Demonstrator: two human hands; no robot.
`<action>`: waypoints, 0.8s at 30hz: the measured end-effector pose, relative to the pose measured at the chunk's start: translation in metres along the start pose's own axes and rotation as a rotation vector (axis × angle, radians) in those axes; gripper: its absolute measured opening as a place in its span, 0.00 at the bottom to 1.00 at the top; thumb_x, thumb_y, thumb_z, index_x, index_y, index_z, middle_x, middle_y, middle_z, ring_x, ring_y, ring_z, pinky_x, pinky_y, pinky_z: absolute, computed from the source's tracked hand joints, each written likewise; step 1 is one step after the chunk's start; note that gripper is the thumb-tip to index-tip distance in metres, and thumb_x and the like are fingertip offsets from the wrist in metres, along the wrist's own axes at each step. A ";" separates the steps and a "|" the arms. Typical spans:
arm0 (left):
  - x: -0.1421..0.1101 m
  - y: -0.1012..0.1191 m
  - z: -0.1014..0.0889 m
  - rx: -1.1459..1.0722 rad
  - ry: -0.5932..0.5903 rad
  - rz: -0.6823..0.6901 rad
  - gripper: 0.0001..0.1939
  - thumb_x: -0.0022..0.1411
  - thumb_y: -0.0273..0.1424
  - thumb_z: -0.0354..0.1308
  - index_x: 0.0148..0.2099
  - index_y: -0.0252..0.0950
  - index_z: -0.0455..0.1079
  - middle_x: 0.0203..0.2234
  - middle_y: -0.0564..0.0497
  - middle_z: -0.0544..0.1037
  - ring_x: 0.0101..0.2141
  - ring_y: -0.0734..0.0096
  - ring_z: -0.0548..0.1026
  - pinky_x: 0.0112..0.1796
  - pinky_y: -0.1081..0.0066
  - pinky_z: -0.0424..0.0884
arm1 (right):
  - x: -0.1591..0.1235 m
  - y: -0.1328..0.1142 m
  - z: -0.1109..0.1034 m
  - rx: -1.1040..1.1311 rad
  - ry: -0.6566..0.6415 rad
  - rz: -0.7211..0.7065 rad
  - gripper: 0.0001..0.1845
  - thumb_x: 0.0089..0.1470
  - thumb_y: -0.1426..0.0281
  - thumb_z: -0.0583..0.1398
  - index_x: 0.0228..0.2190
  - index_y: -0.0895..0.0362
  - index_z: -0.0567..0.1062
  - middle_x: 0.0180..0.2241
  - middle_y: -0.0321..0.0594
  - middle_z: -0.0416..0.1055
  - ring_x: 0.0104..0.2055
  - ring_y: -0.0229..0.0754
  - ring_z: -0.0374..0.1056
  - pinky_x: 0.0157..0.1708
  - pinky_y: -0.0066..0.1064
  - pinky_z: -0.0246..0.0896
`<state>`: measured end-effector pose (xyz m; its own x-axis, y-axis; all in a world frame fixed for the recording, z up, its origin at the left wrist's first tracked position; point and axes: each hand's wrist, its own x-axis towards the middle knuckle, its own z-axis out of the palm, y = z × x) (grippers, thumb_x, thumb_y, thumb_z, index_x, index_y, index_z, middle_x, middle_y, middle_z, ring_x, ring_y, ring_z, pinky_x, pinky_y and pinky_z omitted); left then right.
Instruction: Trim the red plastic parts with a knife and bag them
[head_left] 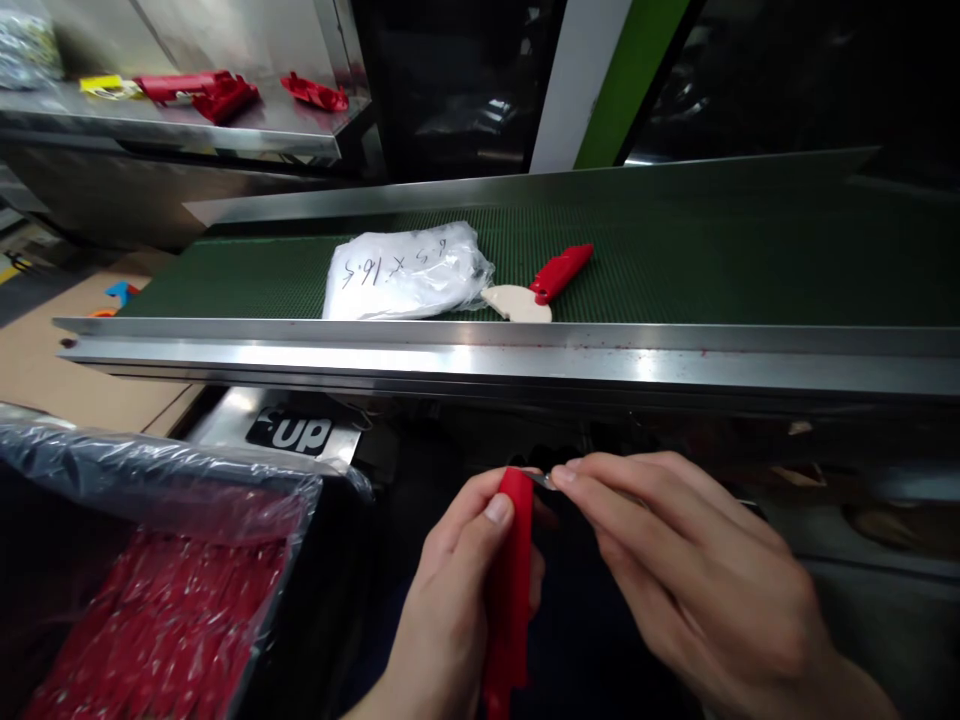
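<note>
My left hand (pixel 450 590) is closed around a long red plastic piece (pixel 510 590), thumb pressed on its upper end, held upright below the conveyor's edge. My right hand (pixel 697 570) pinches a small thin metal part (pixel 541 479) against the top of that red piece, fingertips together. On the green conveyor belt (pixel 712 270) lie another red plastic piece (pixel 560 271) and a beige flat part (pixel 517 303) touching it.
A clear bag of white items (pixel 405 275) marked in handwriting lies on the belt. A bin lined with plastic film (pixel 157 590) at lower left holds several red pieces. The steel conveyor rail (pixel 480 350) runs across. Red parts (pixel 210 92) rest on a steel shelf behind.
</note>
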<state>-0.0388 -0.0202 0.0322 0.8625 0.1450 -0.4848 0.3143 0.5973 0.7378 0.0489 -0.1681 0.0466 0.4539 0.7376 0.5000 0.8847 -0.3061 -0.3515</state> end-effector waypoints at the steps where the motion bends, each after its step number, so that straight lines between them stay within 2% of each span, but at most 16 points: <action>1: 0.000 0.000 -0.001 -0.011 0.003 -0.014 0.17 0.67 0.43 0.50 0.47 0.35 0.68 0.21 0.52 0.67 0.22 0.73 0.62 0.23 0.76 0.57 | -0.001 0.000 0.000 -0.008 -0.007 0.001 0.19 0.56 0.84 0.57 0.48 0.62 0.75 0.43 0.48 0.73 0.44 0.46 0.69 0.44 0.39 0.65; 5: 0.001 0.001 -0.003 -0.046 0.044 -0.041 0.20 0.66 0.45 0.51 0.53 0.38 0.66 0.22 0.52 0.67 0.23 0.73 0.63 0.23 0.76 0.59 | -0.007 -0.002 0.000 -0.029 -0.037 -0.017 0.19 0.57 0.84 0.57 0.49 0.61 0.74 0.44 0.47 0.73 0.44 0.46 0.69 0.42 0.39 0.65; 10: 0.005 0.010 -0.002 -0.058 0.025 0.060 0.15 0.67 0.41 0.52 0.50 0.39 0.70 0.37 0.49 0.73 0.25 0.77 0.66 0.24 0.77 0.62 | -0.018 -0.005 -0.004 -0.041 -0.153 -0.066 0.23 0.56 0.82 0.56 0.52 0.59 0.73 0.48 0.44 0.71 0.45 0.45 0.66 0.43 0.38 0.62; 14: 0.011 0.014 0.001 -0.038 0.029 0.136 0.15 0.68 0.39 0.52 0.50 0.37 0.70 0.37 0.47 0.74 0.29 0.75 0.67 0.29 0.78 0.65 | -0.025 -0.009 -0.005 -0.063 -0.196 -0.076 0.22 0.57 0.81 0.54 0.52 0.58 0.74 0.49 0.41 0.72 0.45 0.45 0.65 0.44 0.37 0.60; 17: 0.015 0.016 0.003 -0.064 -0.022 0.164 0.15 0.68 0.39 0.51 0.50 0.37 0.69 0.36 0.47 0.73 0.25 0.78 0.65 0.26 0.78 0.63 | -0.027 -0.011 -0.004 -0.099 -0.198 -0.111 0.21 0.58 0.78 0.57 0.52 0.56 0.73 0.49 0.40 0.72 0.45 0.45 0.65 0.44 0.37 0.59; 24: 0.023 0.022 0.006 -0.080 -0.029 0.148 0.14 0.68 0.39 0.50 0.50 0.38 0.68 0.36 0.48 0.72 0.24 0.77 0.63 0.22 0.77 0.61 | -0.030 -0.016 -0.002 -0.095 -0.184 -0.139 0.17 0.60 0.78 0.56 0.49 0.56 0.75 0.47 0.40 0.73 0.43 0.45 0.67 0.41 0.37 0.62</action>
<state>-0.0098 -0.0084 0.0405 0.9086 0.2136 -0.3589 0.1516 0.6320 0.7600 0.0216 -0.1865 0.0387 0.3081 0.8712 0.3823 0.9471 -0.2430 -0.2095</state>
